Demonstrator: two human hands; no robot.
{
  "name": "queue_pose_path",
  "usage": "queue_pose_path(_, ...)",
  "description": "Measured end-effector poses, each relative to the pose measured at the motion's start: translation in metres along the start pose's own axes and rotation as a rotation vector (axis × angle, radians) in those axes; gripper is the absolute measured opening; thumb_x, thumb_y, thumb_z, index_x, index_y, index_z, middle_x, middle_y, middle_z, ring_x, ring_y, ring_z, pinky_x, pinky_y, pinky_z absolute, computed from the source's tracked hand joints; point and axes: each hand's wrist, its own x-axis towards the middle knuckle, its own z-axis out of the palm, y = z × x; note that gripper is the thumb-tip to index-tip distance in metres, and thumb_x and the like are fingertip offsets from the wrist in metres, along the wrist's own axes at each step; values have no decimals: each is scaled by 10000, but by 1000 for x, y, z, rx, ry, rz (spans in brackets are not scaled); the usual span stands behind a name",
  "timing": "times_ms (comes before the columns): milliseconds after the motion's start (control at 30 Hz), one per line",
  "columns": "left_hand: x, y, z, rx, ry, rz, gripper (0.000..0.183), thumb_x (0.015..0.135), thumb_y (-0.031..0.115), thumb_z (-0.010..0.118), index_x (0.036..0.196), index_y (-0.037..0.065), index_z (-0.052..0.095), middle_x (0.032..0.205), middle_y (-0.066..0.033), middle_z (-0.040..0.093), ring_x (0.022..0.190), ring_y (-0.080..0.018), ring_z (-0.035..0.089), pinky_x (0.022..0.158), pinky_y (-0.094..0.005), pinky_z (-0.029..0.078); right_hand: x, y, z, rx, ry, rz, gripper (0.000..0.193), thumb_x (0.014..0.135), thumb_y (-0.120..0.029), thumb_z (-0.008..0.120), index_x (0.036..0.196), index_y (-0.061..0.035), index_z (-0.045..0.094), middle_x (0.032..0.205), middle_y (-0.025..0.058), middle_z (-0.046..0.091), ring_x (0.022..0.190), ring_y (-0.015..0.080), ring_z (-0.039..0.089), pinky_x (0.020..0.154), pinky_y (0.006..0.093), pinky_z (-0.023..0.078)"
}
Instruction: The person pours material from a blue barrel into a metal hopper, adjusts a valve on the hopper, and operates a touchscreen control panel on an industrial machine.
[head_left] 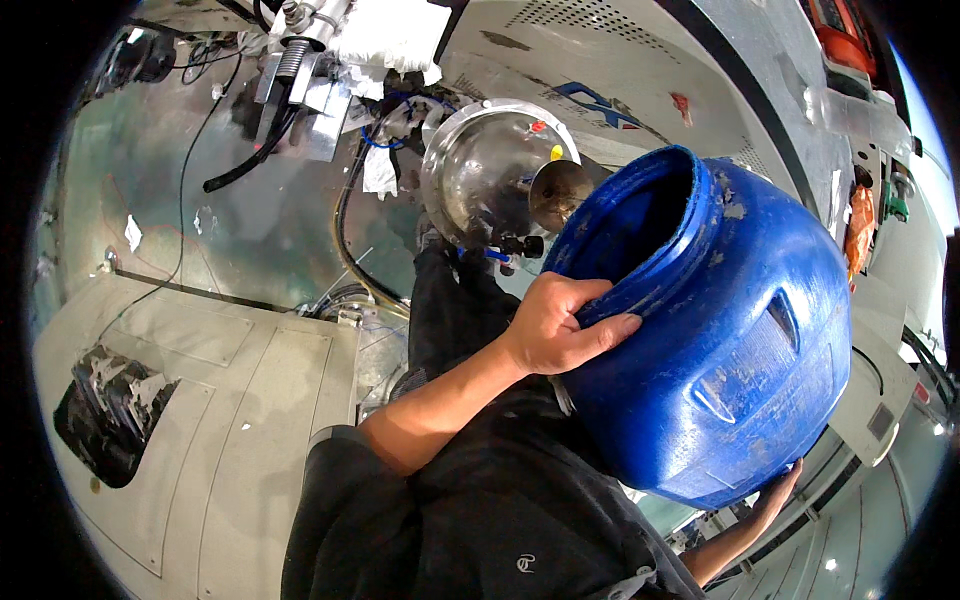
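Note:
A large blue plastic drum is held tilted at my right side, its wide mouth toward the upper left. The inside looks dark, so I cannot tell what it holds. My left hand grips the drum's rim, with the thumb on the outside. At the drum's bottom end, my right hand supports it from beneath; most of those fingers are hidden. Just beyond the mouth stands a round, shiny metal vessel. A small brass-coloured metal bowl or funnel sits at its edge, close to the drum's rim.
A pale machine cabinet with a dark opening fills the lower left. Behind the vessel rises a light perforated panel. Black cables and a hose run across the greenish floor. Orange and clear items line a ledge at the upper right.

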Motion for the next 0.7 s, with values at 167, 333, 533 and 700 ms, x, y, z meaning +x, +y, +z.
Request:
queue_pose_path(167, -1, -5, -1, 6, -14, -29, 312, 886, 315, 728, 880, 3, 732, 718, -119, 712, 616, -181, 683, 591, -290, 513, -21, -13, 11, -46, -7, -22, 844, 951, -681, 405, 1483, -26, 396, 1441, 147, 505, 1219, 296, 542, 982, 426, 442)
queue_pose_path(333, -1, -4, -2, -6, 2, -24, 306, 884, 310, 729, 883, 4, 732, 718, -119, 712, 619, -179, 683, 590, -290, 512, -15, -9, 2, -39, 34, -68, 804, 965, -650, 415, 1465, -21, 419, 1412, 138, 528, 1201, 277, 551, 952, 412, 461)
queue_pose_path(533, 0, -2, -5, -9, -13, -32, 313, 888, 316, 725, 892, 3, 735, 744, -114, 725, 645, -182, 695, 613, -287, 524, -18, -15, 4, 20, 16, -79, 800, 979, -628, 406, 1490, -13, 381, 1464, 140, 481, 1230, 292, 532, 1011, 434, 417)
queue_pose_path(700, 1, 2, -4, -16, -21, -47, 322, 890, 330, 726, 897, 8, 739, 747, -100, 732, 636, -176, 690, 618, -283, 531, -26, -17, 14, -19, 3, -49, 817, 980, -636, 382, 1497, -4, 366, 1478, 151, 465, 1261, 291, 507, 1037, 418, 387)
